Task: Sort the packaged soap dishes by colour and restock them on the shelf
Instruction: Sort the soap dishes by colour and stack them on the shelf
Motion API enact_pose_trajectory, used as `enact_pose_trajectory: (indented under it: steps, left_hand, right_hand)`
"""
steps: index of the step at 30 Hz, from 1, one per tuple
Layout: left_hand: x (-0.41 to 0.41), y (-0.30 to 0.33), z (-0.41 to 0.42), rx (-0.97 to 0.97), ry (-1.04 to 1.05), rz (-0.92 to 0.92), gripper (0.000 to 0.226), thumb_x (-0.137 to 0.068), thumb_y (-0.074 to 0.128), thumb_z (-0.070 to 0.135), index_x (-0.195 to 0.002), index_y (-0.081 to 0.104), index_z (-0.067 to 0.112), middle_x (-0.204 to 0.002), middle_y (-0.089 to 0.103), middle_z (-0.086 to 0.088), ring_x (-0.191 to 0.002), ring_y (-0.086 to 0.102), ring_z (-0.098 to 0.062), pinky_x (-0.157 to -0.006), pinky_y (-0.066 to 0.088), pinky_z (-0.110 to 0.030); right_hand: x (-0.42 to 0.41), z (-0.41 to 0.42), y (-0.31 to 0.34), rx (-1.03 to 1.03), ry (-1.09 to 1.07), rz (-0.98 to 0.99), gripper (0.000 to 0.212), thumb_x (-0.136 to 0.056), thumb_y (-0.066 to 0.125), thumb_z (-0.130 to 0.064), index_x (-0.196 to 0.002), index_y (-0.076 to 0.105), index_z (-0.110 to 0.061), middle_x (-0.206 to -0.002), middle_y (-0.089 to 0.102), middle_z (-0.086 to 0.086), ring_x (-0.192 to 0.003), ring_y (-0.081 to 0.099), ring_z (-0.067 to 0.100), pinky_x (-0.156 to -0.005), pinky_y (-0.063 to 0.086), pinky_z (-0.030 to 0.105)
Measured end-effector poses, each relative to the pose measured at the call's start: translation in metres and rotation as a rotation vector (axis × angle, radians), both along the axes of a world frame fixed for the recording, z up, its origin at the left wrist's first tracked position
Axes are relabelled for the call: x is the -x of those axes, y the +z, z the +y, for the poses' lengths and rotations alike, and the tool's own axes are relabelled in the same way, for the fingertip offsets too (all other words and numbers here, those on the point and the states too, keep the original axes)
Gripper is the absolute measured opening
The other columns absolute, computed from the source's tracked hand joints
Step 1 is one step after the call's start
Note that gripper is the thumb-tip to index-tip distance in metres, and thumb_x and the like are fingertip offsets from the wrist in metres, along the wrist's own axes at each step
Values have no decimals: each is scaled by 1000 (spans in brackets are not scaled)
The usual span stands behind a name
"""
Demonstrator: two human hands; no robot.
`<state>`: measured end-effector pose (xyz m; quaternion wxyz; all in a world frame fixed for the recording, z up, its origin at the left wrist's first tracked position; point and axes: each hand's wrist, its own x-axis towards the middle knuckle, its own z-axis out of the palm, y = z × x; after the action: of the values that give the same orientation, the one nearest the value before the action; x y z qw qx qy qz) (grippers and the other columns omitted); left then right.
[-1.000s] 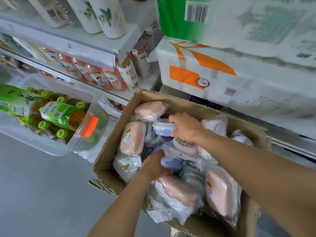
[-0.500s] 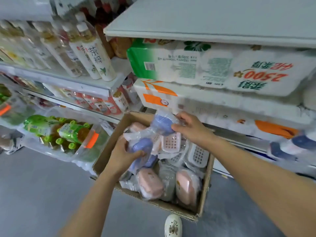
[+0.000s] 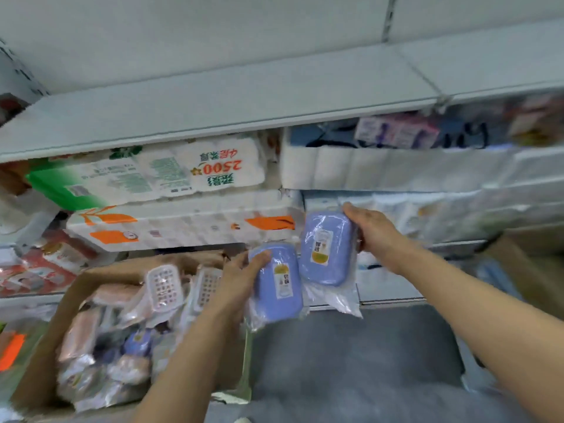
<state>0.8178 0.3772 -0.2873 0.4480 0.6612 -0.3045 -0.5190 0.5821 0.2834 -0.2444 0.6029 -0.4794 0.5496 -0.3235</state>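
L hand (image 3: 241,277) grips blue oval bagged soap dish (image 3: 279,282) | R hand (image 3: 370,228) grips 2nd blue dish (image 3: 326,245) | both clear of cardboard box's (image 3: 76,288) right edge, paired by colour, prob for shelf (image 3: 213,117)

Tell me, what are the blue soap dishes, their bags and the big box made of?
The blue dishes look like smooth hard plastic: even colour, rounded corners. Their bags seem thin clear plastic film: see-through, crinkled, with shiny glints. The box looks like brown cardboard, matt, with a bent flap.

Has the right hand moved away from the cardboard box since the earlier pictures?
Yes. The right hand, holding a blue soap dish, now sits right of the cardboard box, no longer over it.
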Motion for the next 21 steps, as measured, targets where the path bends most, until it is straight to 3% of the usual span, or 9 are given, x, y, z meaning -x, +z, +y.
enact_pose_trajectory:
  steps: [3,7,11,13,17,21]
  left_hand:
    - [97,6,-22,-5,-167,8,34,-88,71,33,-112,67,8,-105,75,-10,-98,71,-30,-94,54,-52]
    - [199,9,-35,9,-350,-6,68,-64,75,54,-113,63,9,-107,74,-8,-97,72,-26,-92,55,-51]
    - [274,5,-49,-7,-420,-1,34,-88,73,32,-107,63,6,-102,74,-10,-87,71,-22,-77,56,-36]
    - [312,5,-59,-1,-454,6,23,-91,68,27,-103,63,8,-97,73,-8,-81,69,-19,-68,52,-29]
    - [387,-3,-75,22,-631,-34,19,-91,68,30,-98,61,13,-94,71,-2,-79,69,-12,-65,49,-23]
    - [459,-15,-93,72,-813,-105,14,-90,69,23,-91,61,13,-89,71,-1,-70,68,-1,-58,48,-14]
  right_hand:
    - [96,7,-1,-12,-149,10,42,-92,55,-54,-94,64,-14,-80,58,9,-72,51,21,-70,40,32]
    - [205,27,-9,-50,-334,-19,30,-97,52,-44,-93,65,-17,-84,65,5,-76,54,20,-70,39,31]
    - [290,50,-15,-53,-588,-112,25,-99,51,-38,-83,61,-21,-67,62,-5,-58,52,12,-52,37,24]
    - [335,58,-19,-33,-759,-142,24,-100,50,-36,-84,59,-21,-74,62,-2,-64,52,14,-55,37,27]
    - [414,75,-33,-13,-993,-65,21,-100,49,-36,-87,57,-22,-95,62,6,-82,54,20,-69,45,34]
    - [475,86,-60,-38,-1154,-49,20,-100,51,-36,-87,58,-22,-92,63,3,-76,55,17,-63,44,30]
